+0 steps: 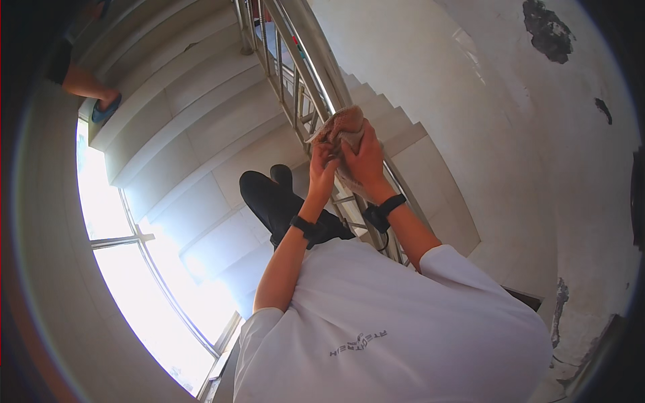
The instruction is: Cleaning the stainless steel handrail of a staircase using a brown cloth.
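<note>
A crumpled cloth point(344, 126), brownish-pink with a paler side, is bunched between my two hands over the metal stair railing point(322, 75). My left hand point(323, 163) grips its lower left part with bent fingers. On the right side, my right hand point(364, 158) is closed on the cloth, its fingers partly hidden by the folds. A pale end of the cloth hangs below my hands beside the rail. Each wrist wears a black strap, and the right one carries a small black device point(375, 218).
Pale stone steps point(201, 136) curve along the left, with more steps beyond the railing. A person's leg point(90, 85) in a blue slipper stands at upper left. Bright window panes point(146, 282) lie lower left. The wall point(484, 126) at right has peeled patches.
</note>
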Available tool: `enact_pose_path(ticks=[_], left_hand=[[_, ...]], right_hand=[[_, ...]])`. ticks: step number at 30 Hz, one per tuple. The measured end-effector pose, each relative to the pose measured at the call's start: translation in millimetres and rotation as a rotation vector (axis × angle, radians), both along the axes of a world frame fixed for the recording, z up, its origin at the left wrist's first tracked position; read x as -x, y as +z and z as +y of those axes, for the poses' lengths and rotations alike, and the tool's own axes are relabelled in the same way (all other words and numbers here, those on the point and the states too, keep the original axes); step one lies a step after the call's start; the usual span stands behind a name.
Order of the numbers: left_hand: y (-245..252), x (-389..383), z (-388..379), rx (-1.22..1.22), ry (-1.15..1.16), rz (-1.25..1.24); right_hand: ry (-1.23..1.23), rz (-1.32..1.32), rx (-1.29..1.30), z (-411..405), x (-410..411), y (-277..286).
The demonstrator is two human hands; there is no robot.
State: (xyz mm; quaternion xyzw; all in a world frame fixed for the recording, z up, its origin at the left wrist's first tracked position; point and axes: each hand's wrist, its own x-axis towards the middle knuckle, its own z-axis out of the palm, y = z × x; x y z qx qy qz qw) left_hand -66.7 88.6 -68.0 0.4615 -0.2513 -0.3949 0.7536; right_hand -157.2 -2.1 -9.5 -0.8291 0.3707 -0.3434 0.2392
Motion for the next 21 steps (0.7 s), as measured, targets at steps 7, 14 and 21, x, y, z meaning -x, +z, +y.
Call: enact_pose_path(ticks=[7,14,21], left_hand=[[-5.5,5.2,13.2,-0.032,-0.005,-0.084],[11.5,18.5,24.7,-0.160,0.010,-0.283],[22.3,35.6,29.5,-0.076,0.182,-0.904]], right_hand=[[0.058,-0.052,-0.010,-4.4,3.4,-7.1],[0.052,-0.037,-0.236,9.1,52.4,-23.5],[-0.101,0.137,-0.336,49.2,109.3,-42.4]])
